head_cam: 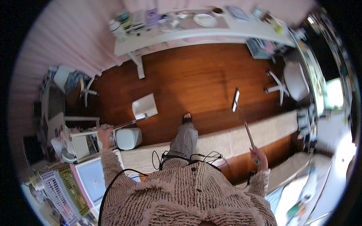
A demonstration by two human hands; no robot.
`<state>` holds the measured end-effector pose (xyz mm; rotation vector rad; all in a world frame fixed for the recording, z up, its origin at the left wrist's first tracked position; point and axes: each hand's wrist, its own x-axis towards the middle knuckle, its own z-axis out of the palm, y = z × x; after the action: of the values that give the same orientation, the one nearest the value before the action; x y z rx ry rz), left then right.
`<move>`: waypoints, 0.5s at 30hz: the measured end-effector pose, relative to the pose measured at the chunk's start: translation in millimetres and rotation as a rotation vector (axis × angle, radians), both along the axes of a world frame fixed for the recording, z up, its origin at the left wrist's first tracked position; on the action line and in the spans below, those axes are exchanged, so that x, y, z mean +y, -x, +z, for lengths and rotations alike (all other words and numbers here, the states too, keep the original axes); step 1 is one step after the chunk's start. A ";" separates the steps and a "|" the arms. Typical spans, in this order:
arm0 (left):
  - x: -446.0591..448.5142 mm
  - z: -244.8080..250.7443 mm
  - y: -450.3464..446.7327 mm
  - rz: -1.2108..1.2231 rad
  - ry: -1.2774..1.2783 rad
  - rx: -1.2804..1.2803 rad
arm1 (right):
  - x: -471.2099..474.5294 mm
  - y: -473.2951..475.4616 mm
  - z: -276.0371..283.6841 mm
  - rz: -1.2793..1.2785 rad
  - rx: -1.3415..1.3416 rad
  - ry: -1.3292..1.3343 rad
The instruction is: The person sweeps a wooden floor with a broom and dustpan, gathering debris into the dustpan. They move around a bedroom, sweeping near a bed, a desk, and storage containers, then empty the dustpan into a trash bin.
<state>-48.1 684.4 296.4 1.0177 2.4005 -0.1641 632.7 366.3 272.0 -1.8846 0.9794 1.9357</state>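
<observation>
My left hand (105, 136) grips the far end of the handle of a white long-handled dustpan (144, 106), whose pan is over the wooden floor at centre left. On the right, my right hand (259, 158) is closed around the metal handle of a broom (236, 99) with a narrow white and dark head. The broom head is apart from the dustpan, to its right, above the brown floor (195, 73). Whether either head touches the floor I cannot tell. One foot in a dark sandal (187, 118) shows between the two tools.
A long white desk (181, 35) holding a plate, a bottle and other items spans the far side. Wheeled chairs stand at left (90, 91) and right (295, 80). A white bin (128, 138) is beside the left hand. A beige mat (215, 144) runs crosswise; black cables hang at my waist.
</observation>
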 end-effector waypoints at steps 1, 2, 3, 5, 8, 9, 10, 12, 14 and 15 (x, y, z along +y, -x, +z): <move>9.0 -2.2 -1.9 -0.083 0.131 0.059 | 31.9 -3.9 -0.7 -0.012 0.024 0.004; 28.7 -3.4 -5.9 -0.169 0.036 -0.066 | 78.9 -9.3 5.4 0.030 0.054 -0.087; 55.0 -8.2 -9.6 -0.268 0.027 -0.075 | 130.7 -18.9 -1.4 -0.079 0.159 0.011; 127.2 -27.3 -20.6 -0.262 0.175 0.016 | 236.3 -34.8 -15.3 -0.148 0.188 -0.024; 226.8 -76.2 -71.7 -0.175 0.218 0.056 | 399.8 -72.4 -62.4 0.093 0.231 0.128; 253.7 -76.6 -82.4 -0.193 0.200 0.040 | 443.3 -74.2 -76.0 0.167 0.219 0.153; 276.7 -88.0 -101.1 -0.151 0.229 0.109 | 491.6 -81.4 -93.7 0.233 0.243 0.087; 310.3 -91.9 -122.4 -0.031 0.313 0.159 | 562.0 -73.5 -116.7 0.356 0.281 -0.028; 330.2 -97.8 -137.0 -0.035 0.190 0.106 | 623.7 -52.4 -141.2 0.632 0.189 -0.151; 330.9 -94.2 -140.0 -0.001 0.147 0.066 | 647.5 -36.1 -148.7 0.743 0.182 -0.213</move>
<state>91.9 1015.3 202.2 0.9593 2.4073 -0.3738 668.8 1013.8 123.3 -2.1498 0.0632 2.5080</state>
